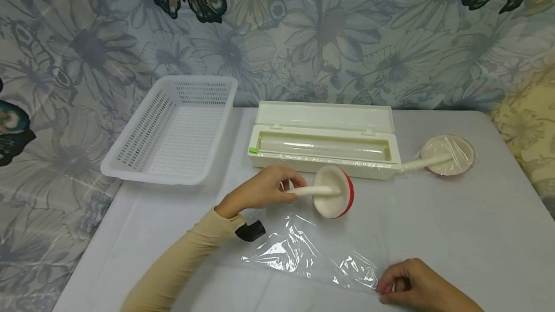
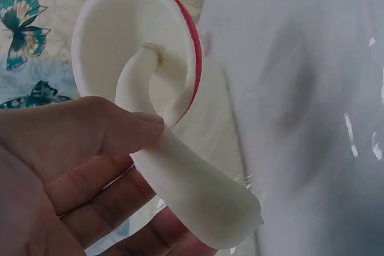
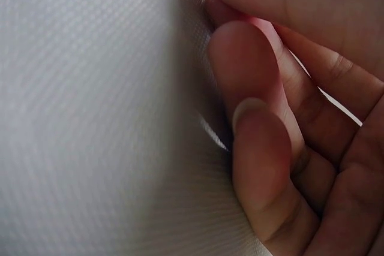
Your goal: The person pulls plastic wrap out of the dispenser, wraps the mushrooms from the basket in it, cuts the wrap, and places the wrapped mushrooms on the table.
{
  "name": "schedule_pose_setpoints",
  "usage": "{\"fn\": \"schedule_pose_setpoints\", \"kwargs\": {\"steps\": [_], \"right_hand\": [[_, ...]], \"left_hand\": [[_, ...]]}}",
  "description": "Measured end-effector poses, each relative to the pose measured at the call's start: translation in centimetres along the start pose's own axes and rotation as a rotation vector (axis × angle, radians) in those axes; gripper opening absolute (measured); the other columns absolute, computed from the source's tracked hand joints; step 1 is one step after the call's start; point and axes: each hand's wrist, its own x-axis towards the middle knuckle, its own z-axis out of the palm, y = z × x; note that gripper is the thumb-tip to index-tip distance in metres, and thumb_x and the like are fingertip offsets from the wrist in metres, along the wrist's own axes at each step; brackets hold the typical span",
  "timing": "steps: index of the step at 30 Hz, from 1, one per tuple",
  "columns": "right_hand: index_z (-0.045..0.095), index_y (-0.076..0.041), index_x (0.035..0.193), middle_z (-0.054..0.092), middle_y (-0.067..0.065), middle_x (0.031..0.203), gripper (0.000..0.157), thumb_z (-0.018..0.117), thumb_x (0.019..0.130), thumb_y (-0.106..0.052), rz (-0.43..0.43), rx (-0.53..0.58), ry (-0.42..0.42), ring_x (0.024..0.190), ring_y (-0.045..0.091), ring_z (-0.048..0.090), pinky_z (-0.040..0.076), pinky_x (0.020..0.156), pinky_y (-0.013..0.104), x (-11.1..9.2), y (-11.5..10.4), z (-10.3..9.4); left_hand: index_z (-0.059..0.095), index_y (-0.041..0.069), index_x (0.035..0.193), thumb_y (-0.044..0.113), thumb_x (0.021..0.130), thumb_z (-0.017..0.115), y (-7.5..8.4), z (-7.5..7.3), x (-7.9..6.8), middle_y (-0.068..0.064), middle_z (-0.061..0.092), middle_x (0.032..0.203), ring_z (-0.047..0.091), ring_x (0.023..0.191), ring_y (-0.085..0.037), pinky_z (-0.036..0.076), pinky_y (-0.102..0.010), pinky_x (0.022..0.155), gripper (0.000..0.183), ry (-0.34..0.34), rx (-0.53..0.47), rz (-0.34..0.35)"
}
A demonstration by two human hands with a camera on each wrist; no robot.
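A mushroom-shaped piece, with a red cap and a thick white stem, is held above a white-covered worktop. Its stem is grasped by the left hand, the thumb laid across it and the fingers bent behind. The cap is turned to the right, its hollow white underside facing the stem. In the left wrist view, the stem is seen to curve and widen toward its rounded end. The arm is covered by a beige sleeve.

On the worktop nearer the viewer, a clear, shiny sheet of cling film is spread, some creases catching the light. At its near right corner the right hand is placed low, fingers bent and fingertips against the cloth; whether the film is pinched cannot be told.

Behind the held piece, a long cream dispenser box is set, its lid raised at the back, a film roll lying inside and a bright green tab at its left end. Just beside its right end, a second mushroom-shaped piece is seen wrapped in clear film, stem toward the box. To the left, a white perforated basket is placed. The background is filled by butterfly-and-flower fabric.
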Motion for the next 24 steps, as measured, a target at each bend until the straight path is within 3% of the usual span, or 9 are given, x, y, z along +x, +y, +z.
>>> {"fn": "schedule_pose_setpoints", "kwargs": {"steps": [8, 16, 24], "right_hand": [[0.074, -0.009, 0.087, 0.067, 0.002, 0.066, 0.006, 0.076, 0.084, -0.004, -0.001, -0.011, -0.001, 0.062, -0.010, 0.054, 0.047, 0.047, 0.021, 0.0, 0.0, -0.1], [0.074, -0.009, 0.087, 0.067, 0.003, 0.066, 0.007, 0.076, 0.083, -0.003, -0.012, -0.013, -0.002, 0.062, -0.010, 0.054, 0.047, 0.047, 0.021, 0.0, 0.0, -0.2], [0.074, -0.008, 0.088, 0.067, 0.003, 0.067, 0.004, 0.076, 0.084, -0.006, 0.027, 0.009, -0.013, 0.063, -0.010, 0.054, 0.048, 0.048, 0.022, 0.0, -0.2, -0.2]], "left_hand": [[0.073, 0.014, 0.110, 0.007, 0.087, 0.071, -0.3, 2.0, 0.5, 0.003, 0.073, 0.102, 0.060, 0.080, -0.008, 0.049, -0.018, 0.073, 0.024, -0.071, 0.041, -0.044], [0.074, 0.015, 0.108, 0.007, 0.088, 0.069, -1.1, 3.4, 0.8, 0.003, 0.071, 0.095, 0.055, 0.075, -0.007, 0.045, -0.019, 0.068, 0.022, -0.103, 0.066, -0.103], [0.074, 0.014, 0.111, 0.009, 0.088, 0.071, -1.2, 4.2, 0.7, -0.002, 0.072, 0.101, 0.056, 0.083, -0.010, 0.044, -0.022, 0.075, 0.024, -0.113, 0.116, -0.143]]}}
